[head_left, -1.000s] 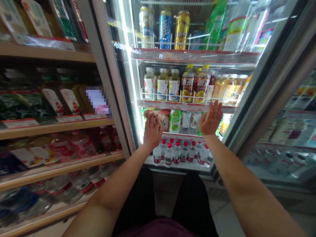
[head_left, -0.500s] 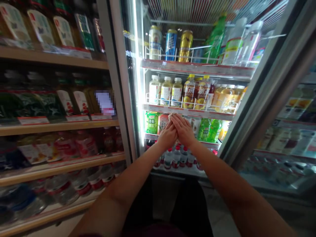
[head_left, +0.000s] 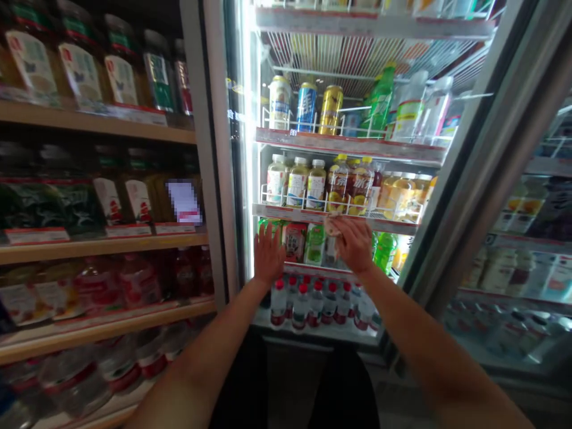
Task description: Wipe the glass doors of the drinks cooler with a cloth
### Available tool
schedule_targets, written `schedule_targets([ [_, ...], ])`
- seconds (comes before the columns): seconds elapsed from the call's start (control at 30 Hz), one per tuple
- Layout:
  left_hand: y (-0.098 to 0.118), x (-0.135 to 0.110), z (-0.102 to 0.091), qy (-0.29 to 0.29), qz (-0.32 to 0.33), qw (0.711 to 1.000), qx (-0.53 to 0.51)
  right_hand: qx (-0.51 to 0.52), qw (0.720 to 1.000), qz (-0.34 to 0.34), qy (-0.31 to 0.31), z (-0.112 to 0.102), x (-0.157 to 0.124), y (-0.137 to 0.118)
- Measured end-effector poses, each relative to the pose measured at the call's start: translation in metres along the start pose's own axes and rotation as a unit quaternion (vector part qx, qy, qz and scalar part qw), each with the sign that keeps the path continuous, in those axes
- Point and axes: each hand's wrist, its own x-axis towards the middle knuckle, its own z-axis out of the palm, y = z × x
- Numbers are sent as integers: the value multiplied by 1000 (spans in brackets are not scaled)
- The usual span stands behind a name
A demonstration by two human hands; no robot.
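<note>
My right hand (head_left: 356,243) holds a crumpled pale cloth (head_left: 332,225) against the front of a cooler shelf's price rail (head_left: 292,213). Its fingers are bent over the cloth. My left hand (head_left: 269,255) is raised with fingers apart and nothing in it, in front of the left end of the shelf below. Between my hands stand a red-and-dark pack (head_left: 294,241) and a green-and-white pack (head_left: 315,243). Just above the rail are white-capped bottles (head_left: 297,182) and yellow-capped tea bottles (head_left: 338,182) behind a wire guard.
Cans (head_left: 306,106) and a green bottle (head_left: 382,98) stand on a higher shelf. Red-capped water bottles (head_left: 300,307) fill the cooler's bottom. A metal door frame (head_left: 485,161) slants along the right. Wooden shelves (head_left: 102,241) with bottles line the left, with a blurred-out bright screen (head_left: 184,201).
My hands were together on the rail and have moved apart, left hand to the left, right hand to the right with the cloth. The view has tilted upward.
</note>
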Motion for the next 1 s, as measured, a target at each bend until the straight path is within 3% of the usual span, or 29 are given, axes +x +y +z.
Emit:
schedule_targets([
  [0.07, -5, -5, 11, -11, 2, 1000, 18, -21, 1000, -22, 2, 3, -6, -1],
  [0.2, -10, -11, 24, 16, 13, 999, 38, -41, 980, -170, -95, 19, -47, -22],
  [0.3, -12, -13, 27, 26, 21, 999, 38, -21, 975, -168, -144, 29, -75, -41],
  [0.37, -13, -14, 28, 24, 18, 999, 36, -10, 976, -152, -157, 32, -80, -45],
  [0.53, -16, -19, 31, 22, 22, 999, 34, -15, 974, -174, -143, 29, -54, -36],
  [0.67, -17, -21, 34, 22, 22, 999, 35, -15, 987, -134, -91, 33, -42, -38],
  [0.77, -17, -22, 31, 9, 11, 1000, 10, 5, 986, -129, -107, 37, -39, -44],
  [0.87, -16, -18, 21, -9, -11, 1000, 7, 25, 982, -125, -140, 35, -27, -43],
  [1.0, -13, 13, -2, 26, -25, 999, 27, 15, 993, -62, -96, 31, -10, -36],
])
